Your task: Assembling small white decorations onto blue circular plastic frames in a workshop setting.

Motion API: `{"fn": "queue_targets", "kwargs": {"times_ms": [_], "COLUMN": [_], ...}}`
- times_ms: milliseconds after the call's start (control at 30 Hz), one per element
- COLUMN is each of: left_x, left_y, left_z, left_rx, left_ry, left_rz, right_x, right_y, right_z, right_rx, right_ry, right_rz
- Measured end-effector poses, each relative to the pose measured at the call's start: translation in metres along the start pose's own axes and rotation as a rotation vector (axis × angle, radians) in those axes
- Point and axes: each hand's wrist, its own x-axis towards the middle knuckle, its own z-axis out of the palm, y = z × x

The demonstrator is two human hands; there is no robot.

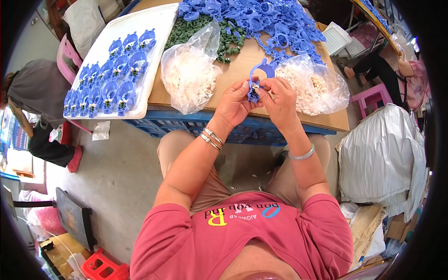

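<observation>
Between both hands, over the table's near edge, is a blue plastic figure piece (264,70) with a round hollow head and small dark and white parts at its body. My left hand (236,101) grips it from the left side, fingers closed. The thumb and fingers of my right hand (278,97) pinch at its body from the right. Clear bags of small whitish plastic parts lie on either side: a left bag (189,77) and a right bag (313,86). Behind them are a pile of dark green parts (198,31) and a large heap of blue pieces (261,21).
A white tray (156,44) at the left holds rows of assembled blue figures (109,91). Cardboard (228,70) covers the table, with a blue crate (186,126) below. People sit at the far left and far right. A white sack (380,154) stands right of my knees.
</observation>
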Motion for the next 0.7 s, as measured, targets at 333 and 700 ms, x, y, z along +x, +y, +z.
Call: {"fn": "queue_targets", "kwargs": {"times_ms": [333, 700], "left_x": [0.000, -0.002], "left_y": [0.000, -0.001], "left_z": [-0.001, -0.003], "left_rx": [-0.011, -0.041], "left_ry": [-0.055, -0.091], "left_rz": [0.021, 0.062], "right_x": [-0.006, -0.008], "right_y": [-0.003, -0.011], "right_z": [0.008, 0.003], "right_rx": [0.186, 0.135], "right_ry": [0.031, 0.018], "right_rz": [0.201, 0.100]}}
